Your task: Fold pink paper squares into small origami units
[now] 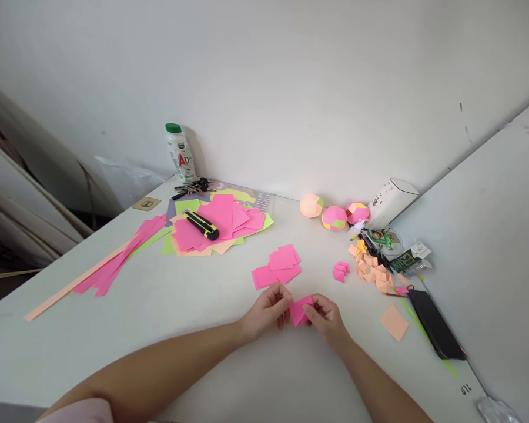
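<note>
Both my hands meet over a small pink paper square (298,310) on the white table (167,317). My left hand (268,308) pinches its left edge with curled fingers. My right hand (328,317) grips its right side, fingers closed on the paper. Just beyond them lie a few flat pink squares (277,267) and a small cluster of folded pink pieces (341,271).
A heap of pink, green and peach sheets (220,226) with a yellow-black cutter (201,224) lies at the back left, near keys (193,188) and a white bottle (180,153). Paper balls (334,217), a white box (390,202), folded peach pieces (372,270) and a black case (434,323) crowd the right.
</note>
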The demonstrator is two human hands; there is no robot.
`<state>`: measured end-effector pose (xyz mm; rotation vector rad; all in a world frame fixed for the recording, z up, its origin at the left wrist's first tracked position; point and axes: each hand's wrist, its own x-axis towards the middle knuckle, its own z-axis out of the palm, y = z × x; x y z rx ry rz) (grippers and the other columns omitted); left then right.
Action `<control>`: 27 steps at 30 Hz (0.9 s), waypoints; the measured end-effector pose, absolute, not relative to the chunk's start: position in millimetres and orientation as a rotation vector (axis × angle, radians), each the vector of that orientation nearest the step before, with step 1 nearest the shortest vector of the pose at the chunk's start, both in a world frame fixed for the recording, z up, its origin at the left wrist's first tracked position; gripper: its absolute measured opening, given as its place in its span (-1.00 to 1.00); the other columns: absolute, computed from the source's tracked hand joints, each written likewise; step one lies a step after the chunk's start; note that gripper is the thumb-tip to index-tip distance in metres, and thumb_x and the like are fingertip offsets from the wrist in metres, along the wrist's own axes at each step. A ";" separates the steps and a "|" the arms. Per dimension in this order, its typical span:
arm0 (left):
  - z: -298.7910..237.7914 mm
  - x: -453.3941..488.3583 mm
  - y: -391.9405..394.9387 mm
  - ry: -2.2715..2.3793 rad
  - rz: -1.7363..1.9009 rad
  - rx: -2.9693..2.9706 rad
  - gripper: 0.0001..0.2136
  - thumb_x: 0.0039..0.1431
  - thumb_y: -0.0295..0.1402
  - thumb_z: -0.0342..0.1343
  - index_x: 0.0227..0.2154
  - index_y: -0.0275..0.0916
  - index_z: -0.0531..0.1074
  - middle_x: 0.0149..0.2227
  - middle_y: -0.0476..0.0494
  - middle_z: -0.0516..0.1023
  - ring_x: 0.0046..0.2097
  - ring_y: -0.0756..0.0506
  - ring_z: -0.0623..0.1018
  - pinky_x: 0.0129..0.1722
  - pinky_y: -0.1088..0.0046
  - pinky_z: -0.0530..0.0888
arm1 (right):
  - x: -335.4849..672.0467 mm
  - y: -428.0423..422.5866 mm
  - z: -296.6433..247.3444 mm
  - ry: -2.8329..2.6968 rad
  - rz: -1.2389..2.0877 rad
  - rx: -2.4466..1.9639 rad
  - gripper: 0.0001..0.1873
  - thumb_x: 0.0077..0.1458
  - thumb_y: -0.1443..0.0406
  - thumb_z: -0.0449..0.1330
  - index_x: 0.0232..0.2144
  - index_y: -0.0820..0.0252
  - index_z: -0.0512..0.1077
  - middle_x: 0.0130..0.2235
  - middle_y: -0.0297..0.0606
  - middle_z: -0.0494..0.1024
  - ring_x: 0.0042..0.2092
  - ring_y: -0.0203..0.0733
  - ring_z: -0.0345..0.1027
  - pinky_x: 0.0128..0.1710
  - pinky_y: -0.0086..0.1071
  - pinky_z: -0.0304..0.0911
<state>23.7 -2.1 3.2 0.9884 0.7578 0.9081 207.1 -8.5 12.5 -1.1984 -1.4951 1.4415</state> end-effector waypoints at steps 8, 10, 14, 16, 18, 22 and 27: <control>4.6 22.3 -2.6 0.714 0.760 1.056 -0.68 0.08 -0.07 0.10 -0.41 -0.27 0.28 -0.53 0.03 0.37 -0.52 0.05 0.37 -0.54 0.52 0.29 | 208.3 -6.0 13.7 -1.513 1.564 -1.191 -0.70 0.03 0.10 0.20 -0.49 0.24 0.37 -0.56 -0.39 0.33 -0.52 -0.34 0.20 -0.50 -0.44 0.18; 2.2 22.9 -2.7 0.702 0.742 1.062 -0.68 0.06 -0.08 0.12 -0.38 -0.27 0.27 -0.51 0.02 0.38 -0.51 0.05 0.38 -0.53 0.52 0.29 | 209.6 -5.9 11.7 -1.549 1.548 -1.202 -0.70 0.04 0.10 0.19 -0.51 0.23 0.35 -0.56 -0.40 0.31 -0.52 -0.34 0.18 -0.51 -0.45 0.16; 1.0 23.4 -3.4 0.657 0.752 1.080 -0.68 0.05 -0.11 0.15 -0.35 -0.25 0.23 -0.53 0.06 0.33 -0.54 0.08 0.32 -0.56 0.55 0.26 | 211.7 -5.1 6.8 -1.613 1.521 -1.185 -0.68 0.05 0.10 0.19 -0.54 0.22 0.32 -0.56 -0.40 0.27 -0.53 -0.35 0.12 -0.53 -0.47 0.11; 1.9 23.4 -4.1 0.661 0.782 1.081 -0.68 0.04 -0.14 0.17 -0.33 -0.24 0.22 -0.51 0.08 0.30 -0.52 0.09 0.30 -0.56 0.56 0.26 | 211.9 -4.8 5.8 -1.628 1.501 -1.174 -0.67 0.05 0.12 0.19 -0.58 0.22 0.30 -0.57 -0.42 0.22 -0.54 -0.38 0.06 -0.56 -0.48 0.05; 2.6 23.2 -4.6 0.671 0.809 1.071 -0.66 0.02 -0.15 0.20 -0.31 -0.23 0.21 -0.48 0.06 0.30 -0.50 0.08 0.31 -0.56 0.57 0.27 | 211.8 -4.7 6.2 -1.638 1.495 -1.171 -0.66 0.05 0.13 0.18 -0.61 0.22 0.27 -0.58 -0.43 0.18 -0.55 -0.39 0.01 -0.57 -0.48 0.00; 0.9 22.4 -4.7 0.645 0.821 1.068 -0.69 0.05 -0.14 0.16 -0.28 -0.22 0.24 -0.45 0.04 0.32 -0.48 0.07 0.33 -0.53 0.55 0.28 | 211.3 -4.6 8.9 -1.660 1.496 -1.179 -0.65 0.04 0.10 0.18 -0.60 0.22 0.28 -0.57 -0.42 0.18 -0.54 -0.37 -0.01 -0.57 -0.47 -0.01; -1.3 21.5 -3.6 0.616 0.819 1.083 -0.68 0.07 -0.16 0.15 -0.16 -0.21 0.36 -0.35 -0.04 0.35 -0.44 0.05 0.36 -0.47 0.50 0.29 | 210.7 -3.7 11.6 -1.673 1.495 -1.148 -0.68 0.05 0.10 0.18 -0.56 0.23 0.35 -0.54 -0.38 0.24 -0.51 -0.34 0.06 -0.53 -0.46 0.06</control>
